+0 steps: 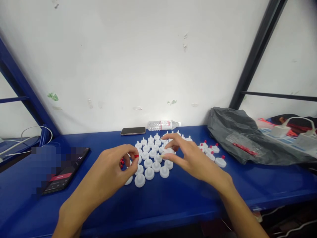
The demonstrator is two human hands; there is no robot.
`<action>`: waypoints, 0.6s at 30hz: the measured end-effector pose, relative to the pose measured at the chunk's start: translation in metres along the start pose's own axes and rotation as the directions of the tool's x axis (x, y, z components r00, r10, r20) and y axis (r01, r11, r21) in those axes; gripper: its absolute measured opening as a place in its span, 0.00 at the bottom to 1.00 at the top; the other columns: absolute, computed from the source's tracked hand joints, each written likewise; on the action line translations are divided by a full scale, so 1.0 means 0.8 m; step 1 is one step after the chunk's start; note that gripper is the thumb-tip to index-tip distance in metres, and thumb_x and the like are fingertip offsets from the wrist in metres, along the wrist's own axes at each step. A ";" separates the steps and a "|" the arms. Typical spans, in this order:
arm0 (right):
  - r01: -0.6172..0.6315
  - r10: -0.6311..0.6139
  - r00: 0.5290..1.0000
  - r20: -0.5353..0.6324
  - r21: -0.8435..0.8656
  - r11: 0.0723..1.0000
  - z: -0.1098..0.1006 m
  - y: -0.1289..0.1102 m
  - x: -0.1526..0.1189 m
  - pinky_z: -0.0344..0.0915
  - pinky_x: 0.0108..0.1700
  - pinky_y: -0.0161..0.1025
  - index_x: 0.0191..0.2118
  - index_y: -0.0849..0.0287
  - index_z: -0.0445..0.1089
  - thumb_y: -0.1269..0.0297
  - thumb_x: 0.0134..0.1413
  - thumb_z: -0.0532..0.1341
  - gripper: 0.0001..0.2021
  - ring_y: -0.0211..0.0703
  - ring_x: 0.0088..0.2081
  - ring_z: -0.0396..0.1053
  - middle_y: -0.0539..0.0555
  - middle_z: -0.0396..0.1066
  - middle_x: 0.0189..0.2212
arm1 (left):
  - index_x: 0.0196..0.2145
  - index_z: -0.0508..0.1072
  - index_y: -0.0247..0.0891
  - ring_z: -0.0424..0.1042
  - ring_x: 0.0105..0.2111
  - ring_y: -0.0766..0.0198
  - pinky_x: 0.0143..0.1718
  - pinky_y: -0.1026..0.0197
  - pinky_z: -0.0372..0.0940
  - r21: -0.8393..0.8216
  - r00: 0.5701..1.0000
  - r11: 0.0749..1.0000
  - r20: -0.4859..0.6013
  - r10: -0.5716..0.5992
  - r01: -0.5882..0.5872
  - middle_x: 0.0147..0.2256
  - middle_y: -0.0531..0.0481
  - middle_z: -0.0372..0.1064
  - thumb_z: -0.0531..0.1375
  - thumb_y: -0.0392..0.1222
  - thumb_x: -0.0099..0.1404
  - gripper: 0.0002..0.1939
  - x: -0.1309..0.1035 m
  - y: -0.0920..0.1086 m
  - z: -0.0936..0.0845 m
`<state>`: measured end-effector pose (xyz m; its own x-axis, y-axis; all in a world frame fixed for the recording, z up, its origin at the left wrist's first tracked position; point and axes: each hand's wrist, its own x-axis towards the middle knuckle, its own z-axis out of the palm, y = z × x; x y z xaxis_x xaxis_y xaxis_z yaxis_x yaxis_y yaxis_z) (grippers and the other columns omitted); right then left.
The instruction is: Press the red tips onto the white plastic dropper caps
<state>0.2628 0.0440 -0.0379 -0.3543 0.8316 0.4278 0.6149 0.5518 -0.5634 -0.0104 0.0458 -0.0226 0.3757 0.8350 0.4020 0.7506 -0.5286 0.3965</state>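
Between thumb and fingertips, my left hand (121,162) pinches a small red cap (136,156). My right hand (187,153) grips a white nozzle lid (168,151) by its edge, raised slightly over the others. Beneath and between both hands stand many white nozzle lids (149,173), spouts up and bare. Several loose red caps (122,162) lie partly hidden behind my left fingers. To the right of my right hand is a group of white lids with red caps on their spouts (220,161).
A phone (133,131) and a clear bottle lying on its side (163,125) rest by the wall. On the left is a larger dark-screened device (66,172). A grey plastic bag (230,138) and a small clear bag with red pieces (245,147) lie right on the blue table (173,201).
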 end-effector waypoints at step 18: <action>0.139 -0.136 0.986 0.092 -0.020 0.990 0.024 -0.015 0.000 0.69 0.44 0.38 0.68 0.42 0.59 0.43 0.66 0.64 0.30 0.44 0.41 0.77 0.48 0.78 0.42 | 0.43 0.80 0.48 0.68 0.25 0.70 0.28 0.66 0.61 -0.099 0.986 0.981 0.001 0.167 -0.167 0.36 0.59 0.79 0.60 0.45 0.74 0.08 0.001 0.009 0.019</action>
<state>0.2417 0.0388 -0.0449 -0.4982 0.7509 0.4336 0.5738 0.6604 -0.4843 0.0038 0.0453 -0.0322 0.4965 0.7349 0.4620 0.6203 -0.6727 0.4034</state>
